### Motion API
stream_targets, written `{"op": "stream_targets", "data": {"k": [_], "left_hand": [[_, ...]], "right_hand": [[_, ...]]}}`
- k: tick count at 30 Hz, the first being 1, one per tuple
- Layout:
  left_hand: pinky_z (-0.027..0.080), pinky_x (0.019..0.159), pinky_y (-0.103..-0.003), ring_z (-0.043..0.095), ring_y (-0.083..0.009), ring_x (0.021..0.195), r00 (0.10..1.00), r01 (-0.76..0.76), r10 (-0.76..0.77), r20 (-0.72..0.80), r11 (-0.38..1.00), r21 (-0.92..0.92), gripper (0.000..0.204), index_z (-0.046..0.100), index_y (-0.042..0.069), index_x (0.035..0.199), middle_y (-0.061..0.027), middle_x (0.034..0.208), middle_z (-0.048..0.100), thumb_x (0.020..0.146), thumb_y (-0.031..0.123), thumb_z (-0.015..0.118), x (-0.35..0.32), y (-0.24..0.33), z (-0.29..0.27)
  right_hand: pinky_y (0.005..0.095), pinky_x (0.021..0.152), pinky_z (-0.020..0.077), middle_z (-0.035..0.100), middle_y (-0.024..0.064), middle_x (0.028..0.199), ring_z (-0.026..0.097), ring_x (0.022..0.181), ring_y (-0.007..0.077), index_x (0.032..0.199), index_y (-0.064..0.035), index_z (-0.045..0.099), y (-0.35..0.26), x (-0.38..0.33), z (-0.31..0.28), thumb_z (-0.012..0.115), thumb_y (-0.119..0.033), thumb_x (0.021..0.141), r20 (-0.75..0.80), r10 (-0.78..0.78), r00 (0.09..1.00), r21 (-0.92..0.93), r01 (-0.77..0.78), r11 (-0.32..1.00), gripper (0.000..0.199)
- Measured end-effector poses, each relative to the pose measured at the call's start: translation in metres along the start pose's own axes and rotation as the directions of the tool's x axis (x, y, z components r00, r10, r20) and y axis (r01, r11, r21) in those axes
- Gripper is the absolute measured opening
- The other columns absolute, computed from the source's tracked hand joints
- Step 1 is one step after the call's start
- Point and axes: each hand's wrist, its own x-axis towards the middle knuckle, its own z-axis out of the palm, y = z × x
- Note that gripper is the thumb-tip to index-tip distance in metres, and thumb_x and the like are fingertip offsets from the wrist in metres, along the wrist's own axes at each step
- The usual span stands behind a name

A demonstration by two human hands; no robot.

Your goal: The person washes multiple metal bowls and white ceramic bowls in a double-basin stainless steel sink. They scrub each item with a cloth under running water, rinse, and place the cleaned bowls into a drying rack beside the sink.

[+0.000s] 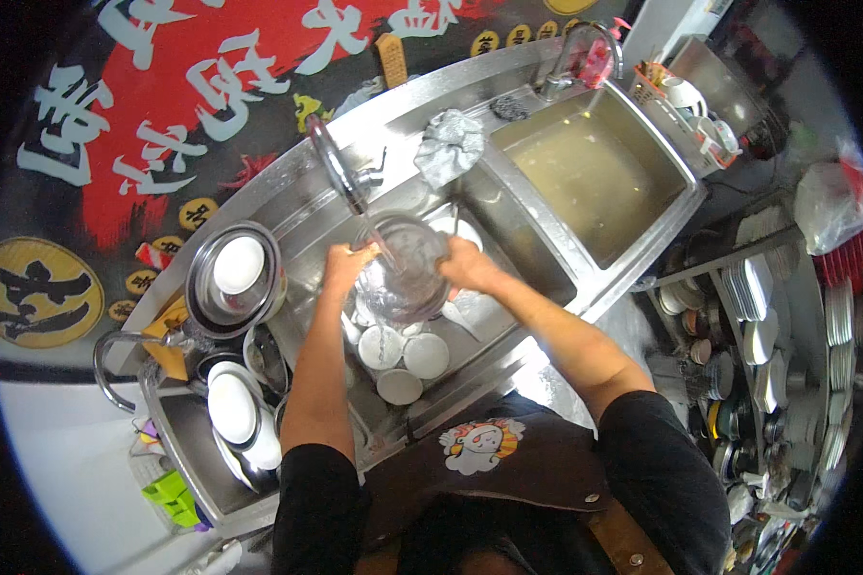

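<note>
Under the curved tap [334,165] I hold a wide, shiny round bowl [408,278], tilted, in the middle sink. A stream of water from the tap runs onto it. My left hand [347,266] grips its left rim and my right hand [465,265] its right rim, so both are closed on it. Small white bowls [427,356] lie in the sink just below, along with a white spoon [463,322]. A white dish [462,233] shows partly behind my right hand. The bowl hides part of the sink floor.
The right basin holds cloudy water [585,172]. A grey cloth [449,149] lies on the divider's far end. Metal basins [276,251] and stacked white dishes [230,407] stand at left. A utensil basket [664,105] is at far right, above shelves of plates [748,287].
</note>
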Motion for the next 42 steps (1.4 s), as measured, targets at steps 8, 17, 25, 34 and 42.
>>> {"op": "stream_targets", "data": {"k": [8, 17, 25, 34, 42], "left_hand": [[0.054, 0.067, -0.037, 0.063, -0.0244, 0.079, 0.965, 0.023, -0.241, -0.099, 0.457, -0.889, 0.035, 0.056, -0.002, 0.110, -0.0108, 0.092, 0.064, 0.075, -0.007, 0.060, -0.065, -0.038, 0.100], [0.043, 0.096, -0.036, 0.057, -0.0322, 0.111, 0.968, -0.233, 0.230, -0.104, 0.972, -0.018, 0.075, 0.024, 0.000, 0.139, -0.0227, 0.120, 0.055, 0.071, -0.007, 0.055, -0.112, 0.040, 0.037], [0.046, 0.091, -0.040, 0.054, -0.0392, 0.111, 0.864, -0.255, 0.246, -0.439, 0.966, 0.040, 0.091, 0.000, 0.010, 0.148, -0.0316, 0.128, 0.046, 0.077, 0.000, 0.055, -0.101, 0.004, 0.066], [0.056, 0.073, -0.047, 0.064, -0.0265, 0.087, 0.794, 0.588, -0.069, 0.605, 0.344, -0.732, 0.044, 0.043, -0.008, 0.118, -0.0143, 0.096, 0.061, 0.077, 0.002, 0.056, -0.111, -0.041, 0.008], [0.053, 0.060, -0.043, 0.065, -0.0320, 0.065, 0.982, -0.100, 0.138, -0.126, 0.958, 0.268, 0.029, 0.067, 0.005, 0.090, -0.0146, 0.073, 0.067, 0.080, 0.032, 0.069, -0.084, -0.039, -0.007]], "right_hand": [[0.0333, 0.045, 0.0450, 0.061, 0.0117, 0.079, 0.057, 0.057, 0.0200, 0.091, 0.0027, 0.061, 0.054, 0.044, 0.066, 0.054, -0.007, 0.077, -0.206, 0.448, 0.870, 0.786, -0.126, 0.606, 0.018], [0.0343, 0.053, 0.0505, 0.065, 0.0139, 0.081, 0.061, 0.058, 0.0208, 0.101, 0.0100, 0.057, 0.118, 0.076, 0.105, 0.081, -0.042, 0.071, -0.265, 0.335, 0.904, 0.576, -0.130, 0.807, 0.065], [0.0366, 0.064, 0.0536, 0.062, 0.0126, 0.105, 0.063, 0.083, 0.0234, 0.113, 0.0021, 0.057, 0.070, 0.058, 0.155, 0.063, -0.019, 0.088, 0.307, 0.076, 0.949, 0.892, -0.315, 0.324, 0.033], [0.0467, 0.096, 0.0459, 0.057, 0.0095, 0.127, 0.061, 0.106, 0.0248, 0.127, -0.0063, 0.053, -0.003, -0.004, 0.026, 0.049, -0.051, 0.090, 0.354, -0.075, 0.932, 0.889, -0.310, 0.338, 0.058], [0.0376, 0.063, 0.0548, 0.062, 0.0122, 0.100, 0.063, 0.077, 0.0217, 0.117, -0.0016, 0.052, -0.007, -0.015, 0.008, 0.055, -0.022, 0.083, 0.306, 0.016, 0.952, 0.535, -0.186, 0.824, 0.040]]}}
